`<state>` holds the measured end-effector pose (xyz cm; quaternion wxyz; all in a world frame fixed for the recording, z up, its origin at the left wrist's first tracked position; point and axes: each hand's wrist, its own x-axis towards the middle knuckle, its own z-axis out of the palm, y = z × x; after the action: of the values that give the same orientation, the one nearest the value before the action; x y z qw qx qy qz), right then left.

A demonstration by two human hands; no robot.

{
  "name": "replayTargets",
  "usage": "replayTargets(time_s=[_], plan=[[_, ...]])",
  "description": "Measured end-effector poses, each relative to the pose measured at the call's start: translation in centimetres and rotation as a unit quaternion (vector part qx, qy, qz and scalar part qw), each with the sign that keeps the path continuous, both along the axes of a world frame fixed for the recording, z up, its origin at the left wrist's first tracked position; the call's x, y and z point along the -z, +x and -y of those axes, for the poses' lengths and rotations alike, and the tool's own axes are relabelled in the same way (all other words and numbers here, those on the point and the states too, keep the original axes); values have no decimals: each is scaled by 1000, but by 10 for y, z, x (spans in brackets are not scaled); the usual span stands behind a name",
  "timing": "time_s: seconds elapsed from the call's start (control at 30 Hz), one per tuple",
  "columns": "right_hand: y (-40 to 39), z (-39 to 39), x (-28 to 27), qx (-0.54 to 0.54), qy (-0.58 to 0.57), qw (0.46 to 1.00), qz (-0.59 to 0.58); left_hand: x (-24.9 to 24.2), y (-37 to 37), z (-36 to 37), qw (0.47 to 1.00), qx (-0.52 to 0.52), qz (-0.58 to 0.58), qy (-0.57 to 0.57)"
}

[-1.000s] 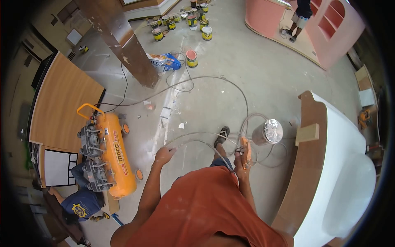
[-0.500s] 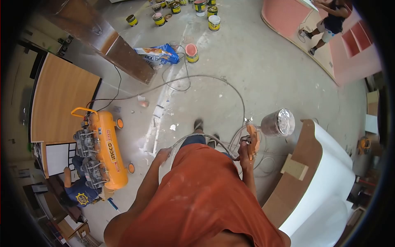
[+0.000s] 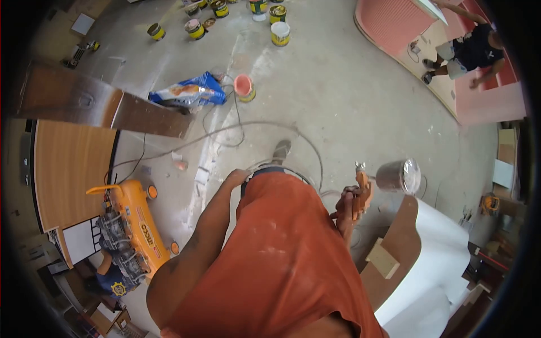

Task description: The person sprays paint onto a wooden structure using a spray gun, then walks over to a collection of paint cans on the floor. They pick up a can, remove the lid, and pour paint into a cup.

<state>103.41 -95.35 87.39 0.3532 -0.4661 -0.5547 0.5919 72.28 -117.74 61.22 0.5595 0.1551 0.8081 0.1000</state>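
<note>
My right hand (image 3: 345, 204) is closed around the grip of an orange spray gun (image 3: 362, 191), held out to the right of my body. A shiny metal paint cup (image 3: 399, 176) is attached to the gun and lies sideways in view. My left hand (image 3: 239, 178) is beside my waist on the left, its fingers too indistinct to make out. Close by it, a grey air hose (image 3: 301, 176) loops in front of my waist. More of the hose runs across the floor toward an orange air compressor (image 3: 141, 225) at the left.
A white curved panel piece (image 3: 437, 248) with a brown edge stands close on my right. Ahead are a pink paint can (image 3: 244, 87), a blue bag (image 3: 194, 90) and a brown column (image 3: 107, 104). One person (image 3: 470, 50) stands upper right, another (image 3: 110, 276) lower left.
My left hand has moved up and forward beside my waist. The spray gun has shifted slightly right and up. The view has turned and advanced; the compressor sits lower left. The upper-right person's arms have moved.
</note>
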Motion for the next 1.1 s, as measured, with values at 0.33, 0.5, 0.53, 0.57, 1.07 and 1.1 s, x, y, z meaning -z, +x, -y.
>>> replayTargets(time_s=[0.33,0.5,0.53,0.57,1.07,1.1], plan=[[-35,-143,6,137,-7,988,-74,-156,-114,-313,947,196,-165,195],[-20,-220,20,174,-28,978,-112,-188,-74,-417,931,225,-189,218],[-17,-241,22,175,-18,978,-116,-191,-66,-439,931,229,-184,215],[-8,-262,33,174,-20,977,-119,-192,-58,-459,931,229,-187,213],[178,-607,-28,257,22,966,5,-325,157,-889,769,398,-220,449],[161,-614,-17,260,13,966,0,-316,141,-900,745,427,-202,471]])
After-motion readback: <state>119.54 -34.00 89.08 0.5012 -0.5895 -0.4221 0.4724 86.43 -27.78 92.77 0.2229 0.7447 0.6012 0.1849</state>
